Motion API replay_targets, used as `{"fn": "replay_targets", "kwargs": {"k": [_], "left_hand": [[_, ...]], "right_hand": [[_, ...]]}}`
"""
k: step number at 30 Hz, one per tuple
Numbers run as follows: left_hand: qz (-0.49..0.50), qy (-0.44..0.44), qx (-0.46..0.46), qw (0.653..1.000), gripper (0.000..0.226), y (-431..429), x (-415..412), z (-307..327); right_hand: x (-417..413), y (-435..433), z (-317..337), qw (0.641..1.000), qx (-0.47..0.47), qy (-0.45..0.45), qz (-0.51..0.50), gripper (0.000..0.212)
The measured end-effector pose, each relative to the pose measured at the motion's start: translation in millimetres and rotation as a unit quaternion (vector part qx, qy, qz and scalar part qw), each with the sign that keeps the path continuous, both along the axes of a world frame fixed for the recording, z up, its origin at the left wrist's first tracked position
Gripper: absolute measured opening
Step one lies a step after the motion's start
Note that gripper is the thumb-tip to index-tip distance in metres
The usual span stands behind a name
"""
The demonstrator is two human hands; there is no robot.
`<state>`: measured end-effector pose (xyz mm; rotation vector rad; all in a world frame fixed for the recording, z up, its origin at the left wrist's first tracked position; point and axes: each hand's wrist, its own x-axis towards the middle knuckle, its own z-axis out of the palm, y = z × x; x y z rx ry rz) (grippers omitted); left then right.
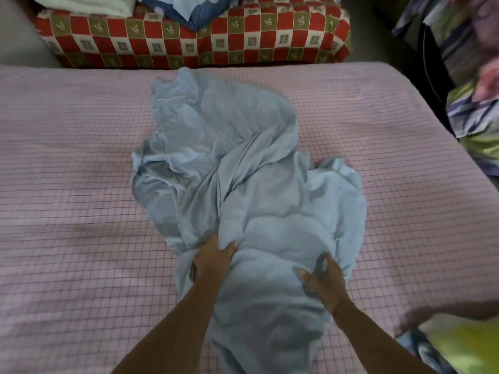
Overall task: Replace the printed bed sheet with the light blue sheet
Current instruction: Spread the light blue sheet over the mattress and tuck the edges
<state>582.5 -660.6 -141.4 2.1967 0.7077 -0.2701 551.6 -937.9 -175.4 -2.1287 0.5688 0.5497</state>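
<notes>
With my left hand [213,259] and right hand [325,279] clenched on the light blue sheet [232,168] bunched ahead of my fingers on the mattress [67,184], I should find an edge and spread outward.

From my feed the light is dim, flat and soft with only faint shadows in the cloth folds, no glare, and the wide lens bends and smears the right edge badly.

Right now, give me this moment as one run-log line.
stage: spreading | sheet: bunched mid-bed, not spread | left hand: gripping sheet | right hand: gripping sheet | mattress: pink check, bare
</notes>
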Motion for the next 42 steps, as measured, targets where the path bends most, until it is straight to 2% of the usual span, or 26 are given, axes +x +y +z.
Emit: {"fn": "replay_targets", "kwargs": {"k": [3, 5, 7, 9, 11, 14, 17, 18, 19, 21, 22, 24, 26, 30, 31, 34, 38, 40, 42], "left_hand": [[-0.003, -0.048, -0.044, 0.998, 0.030, -22, -6, 30], [0.018, -0.058, -0.117, 0.991, 0.015, -35, -13, 55], [0.014, -0.051, -0.183, 0.982, 0.020, -49, -24, 82], [-0.035, -0.030, -0.252, 0.967, 0.019, -63, -39, 106], [-0.094, -0.004, -0.321, 0.942, 0.022, -74, -57, 127], [-0.208, 0.031, -0.304, 0.929, 0.045, -82, -90, 155], [-0.278, 0.053, -0.281, 0.917, 0.047, -83, -126, 183], [-0.291, 0.059, -0.276, 0.914, 0.042, -81, -139, 189], [-0.301, 0.061, -0.280, 0.909, 0.040, -78, -153, 198], [-0.321, 0.069, -0.285, 0.901, 0.064, -70, -182, 210], [-0.327, 0.071, -0.284, 0.899, 0.077, -66, -196, 211], [-0.328, 0.064, -0.288, 0.897, 0.091, -59, -228, 216], [-0.315, 0.057, -0.290, 0.902, 0.090, -56, -256, 224], [-0.344, 0.044, -0.269, 0.899, 0.075, -55, -301, 241], [-0.362, 0.038, -0.252, 0.897, 0.077, -56, -310, 243], [-0.419, 0.062, -0.164, 0.891, 0.087, -61, -337, 252], [-0.449, 0.102, -0.152, 0.875, 0.052, -72, -376, 258], [-0.453, 0.122, -0.129, 0.874, 0.050, -74, -394, 256], [-0.465, 0.132, -0.114, 0.868, 0.052, -75, -409, 254]], "right_hand": [[8, 5, 12, 0.997, 0.067, -0.028, -0.023, 0.123], [14, 23, 55, 0.993, 0.098, -0.050, -0.036, 0.127], [22, 43, 103, 0.988, 0.138, -0.049, -0.053, 0.114], [31, 51, 132, 0.980, 0.187, -0.040, -0.056, 0.098], [36, 53, 160, 0.977, 0.204, -0.041, -0.047, 0.096], [31, 53, 198, 0.981, 0.178, -0.057, -0.056, 0.110], [5, 47, 225, 0.989, 0.132, -0.024, -0.070, 0.122], [-7, 43, 231, 0.989, 0.130, -0.007, -0.069, 0.118], [-22, 40, 238, 0.988, 0.140, 0.013, -0.062, 0.105], [-55, 35, 250, 0.989, 0.138, 0.050, -0.007, 0.049], [-73, 33, 254, 0.990, 0.128, 0.053, 0.021, 0.036], [-108, 30, 255, 0.982, 0.181, 0.048, 0.035, 0.043], [-143, 31, 257, 0.967, 0.247, 0.019, 0.055, 0.054], [-198, 48, 274, 0.953, 0.268, -0.022, 0.141, 0.039], [-207, 53, 278, 0.951, 0.264, -0.022, 0.156, 0.037], [-230, 73, 284, 0.957, 0.186, -0.026, 0.219, 0.055], [-256, 96, 270, 0.959, 0.070, -0.031, 0.273, 0.107], [-272, 104, 258, 0.954, 0.005, -0.008, 0.301, 0.125], [-289, 111, 245, 0.939, -0.081, 0.014, 0.333, 0.132]]}}
